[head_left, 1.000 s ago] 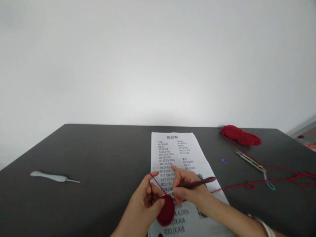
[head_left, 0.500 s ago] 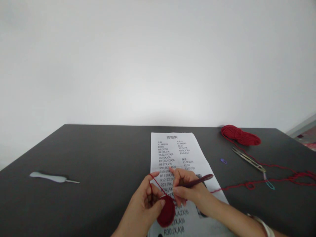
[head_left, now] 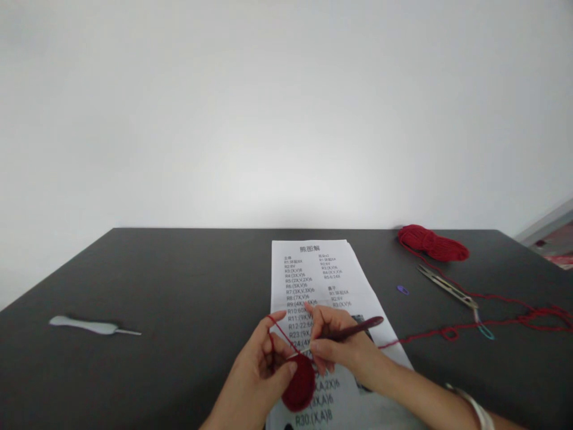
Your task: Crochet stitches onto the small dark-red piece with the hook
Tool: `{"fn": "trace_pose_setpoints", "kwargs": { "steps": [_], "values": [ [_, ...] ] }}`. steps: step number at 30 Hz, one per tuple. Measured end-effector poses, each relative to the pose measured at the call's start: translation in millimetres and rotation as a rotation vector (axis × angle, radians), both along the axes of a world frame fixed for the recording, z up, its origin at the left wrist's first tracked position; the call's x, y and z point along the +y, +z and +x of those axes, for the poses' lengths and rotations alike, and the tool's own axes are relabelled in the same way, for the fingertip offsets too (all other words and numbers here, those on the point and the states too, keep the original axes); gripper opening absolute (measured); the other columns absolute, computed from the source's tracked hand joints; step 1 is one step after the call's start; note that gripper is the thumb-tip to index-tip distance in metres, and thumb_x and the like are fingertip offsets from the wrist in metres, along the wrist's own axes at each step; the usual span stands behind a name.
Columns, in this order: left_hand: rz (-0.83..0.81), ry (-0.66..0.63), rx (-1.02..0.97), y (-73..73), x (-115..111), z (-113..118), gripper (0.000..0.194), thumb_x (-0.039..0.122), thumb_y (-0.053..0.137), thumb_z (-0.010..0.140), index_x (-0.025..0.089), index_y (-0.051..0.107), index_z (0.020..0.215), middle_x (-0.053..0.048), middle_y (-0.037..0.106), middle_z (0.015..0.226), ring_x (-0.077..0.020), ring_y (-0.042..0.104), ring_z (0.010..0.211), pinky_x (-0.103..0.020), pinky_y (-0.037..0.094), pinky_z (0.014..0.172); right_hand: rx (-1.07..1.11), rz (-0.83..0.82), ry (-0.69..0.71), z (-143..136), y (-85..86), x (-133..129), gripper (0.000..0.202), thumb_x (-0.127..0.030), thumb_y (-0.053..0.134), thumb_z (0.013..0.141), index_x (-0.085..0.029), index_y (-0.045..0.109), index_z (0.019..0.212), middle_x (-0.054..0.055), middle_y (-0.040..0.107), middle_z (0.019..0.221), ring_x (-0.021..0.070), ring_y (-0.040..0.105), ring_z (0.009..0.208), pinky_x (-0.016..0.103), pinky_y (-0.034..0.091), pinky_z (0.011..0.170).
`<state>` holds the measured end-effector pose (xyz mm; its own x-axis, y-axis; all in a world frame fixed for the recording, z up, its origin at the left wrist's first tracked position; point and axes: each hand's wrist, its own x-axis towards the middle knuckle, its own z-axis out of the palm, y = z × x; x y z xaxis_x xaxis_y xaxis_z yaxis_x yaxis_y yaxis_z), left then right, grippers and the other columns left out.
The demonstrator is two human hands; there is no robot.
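Between thumb and fingers, my left hand (head_left: 262,373) pinches a round dark red crochet piece (head_left: 299,385). A strand of red yarn (head_left: 281,327) runs over its raised index finger down to the piece. My right hand (head_left: 338,340) grips a crochet hook (head_left: 360,328) by its dark red handle, much as one holds a pen. The hook's thin metal shaft reaches the top edge of the piece; whether its tip sits in a stitch I cannot tell. Both hands are over a printed pattern sheet (head_left: 308,280), covering part of its lines.
At left on the dark table (head_left: 179,286) lies a second hook with a pale handle (head_left: 85,325). To the right are a red yarn skein (head_left: 432,243), small thread snips (head_left: 447,286), a purple stitch marker (head_left: 403,290) and a teal one (head_left: 486,332). Loose red yarn (head_left: 544,316) trails at far right.
The whole view has shifted slightly, so most things sit a little further left. Both hands keep their hold on the crochet piece and hook, with barely any other movement.
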<state>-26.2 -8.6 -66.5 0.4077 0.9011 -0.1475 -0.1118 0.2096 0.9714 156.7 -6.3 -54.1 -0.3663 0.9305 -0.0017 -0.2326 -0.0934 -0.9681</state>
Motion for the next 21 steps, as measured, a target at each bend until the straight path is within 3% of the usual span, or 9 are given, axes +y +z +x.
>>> {"fn": "trace_pose_setpoints", "kwargs": {
  "steps": [7,10,15,21],
  "values": [
    [0.000,0.001,-0.012,5.7,-3.2,3.1,0.053,0.017,0.062,0.072,0.017,0.043,0.121,0.004,0.061,0.069,-0.0132,0.058,0.064,-0.029,0.041,0.063,0.014,-0.036,-0.015,-2.7,-1.5,-0.8,0.032,-0.040,0.073,0.069,-0.018,0.050,0.066,-0.007,0.052,0.044,0.0055,0.041,0.036,0.020,0.033,0.041],
    [0.002,0.050,-0.012,8.4,-3.7,3.7,0.054,0.016,0.062,0.071,0.018,0.042,0.121,0.005,0.059,0.067,-0.0126,0.057,0.064,-0.028,0.040,0.062,0.026,-0.026,-0.028,-3.7,-1.9,-2.1,0.030,-0.036,0.073,0.070,-0.017,0.050,0.066,-0.007,0.052,0.045,0.0055,0.042,0.037,0.019,0.033,0.041],
    [-0.017,0.004,0.016,12.6,-1.7,4.5,0.053,0.019,0.063,0.070,0.018,0.042,0.119,0.006,0.059,0.065,-0.0132,0.057,0.062,-0.029,0.040,0.061,0.041,-0.032,-0.030,-4.5,-0.9,-3.0,0.029,-0.036,0.074,0.070,-0.017,0.051,0.067,-0.007,0.053,0.046,0.0063,0.044,0.038,0.020,0.035,0.042],
    [-0.049,0.029,-0.021,19.4,-0.3,6.9,0.056,0.021,0.065,0.068,0.018,0.041,0.119,0.005,0.061,0.066,-0.0136,0.057,0.061,-0.030,0.040,0.061,0.076,-0.014,-0.036,-2.4,2.3,-3.1,0.030,-0.038,0.075,0.071,-0.019,0.052,0.068,-0.006,0.056,0.049,0.0081,0.049,0.043,0.027,0.043,0.054]
  ]
}}
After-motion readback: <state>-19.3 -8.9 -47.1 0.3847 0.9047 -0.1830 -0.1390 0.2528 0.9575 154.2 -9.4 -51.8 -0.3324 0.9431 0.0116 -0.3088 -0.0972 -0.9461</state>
